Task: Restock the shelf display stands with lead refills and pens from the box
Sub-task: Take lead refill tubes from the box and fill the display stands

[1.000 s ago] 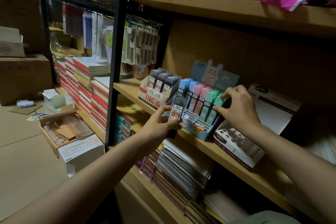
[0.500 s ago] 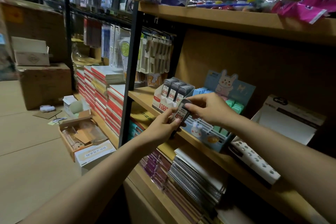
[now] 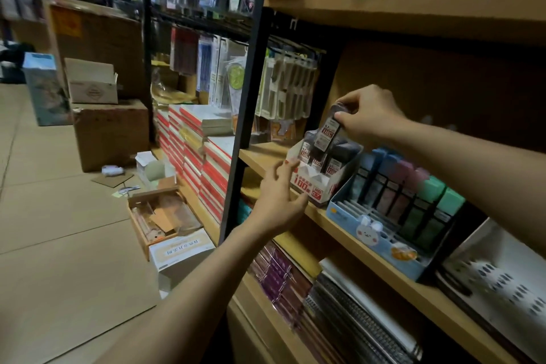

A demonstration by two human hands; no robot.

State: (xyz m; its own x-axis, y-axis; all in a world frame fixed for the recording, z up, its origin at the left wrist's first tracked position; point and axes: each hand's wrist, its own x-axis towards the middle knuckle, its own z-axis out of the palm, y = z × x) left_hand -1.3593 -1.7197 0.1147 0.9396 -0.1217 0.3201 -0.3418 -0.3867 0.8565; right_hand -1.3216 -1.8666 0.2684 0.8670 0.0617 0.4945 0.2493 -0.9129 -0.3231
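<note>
On the middle shelf (image 3: 339, 224), just above the white display stand (image 3: 313, 183), pinching a lead refill case (image 3: 326, 134) at its dark cap end between thumb and fingertips of the right hand (image 3: 369, 115). Holding it tilted, label facing out, lower end dipping among the other dark cases already standing in the rear rows. Hovering the left hand (image 3: 280, 201) at the stand's front left corner, fingers loosely spread and holding nothing; touching the cardboard or just short of it, impossible to tell.

Judging by this, sliding one refill into a free slot, with the restock seemingly far from done. Doing it well probably meaning:
- bracing the light cardboard stand with the left hand and stopping it skidding back along the shelf;
- bringing the case closer to upright and aiming its foot at a gap, not down onto a neighbour's cap;
- lowering gently and letting go only once seated, label forward like the rest.

Worth watching: nudging the blue bunny stand (image 3: 375, 233), just beside on the right, or tipping the standing cases.

Down on the floor, waiting well apart from the shelf, an open box (image 3: 159, 216) of stock.
</note>
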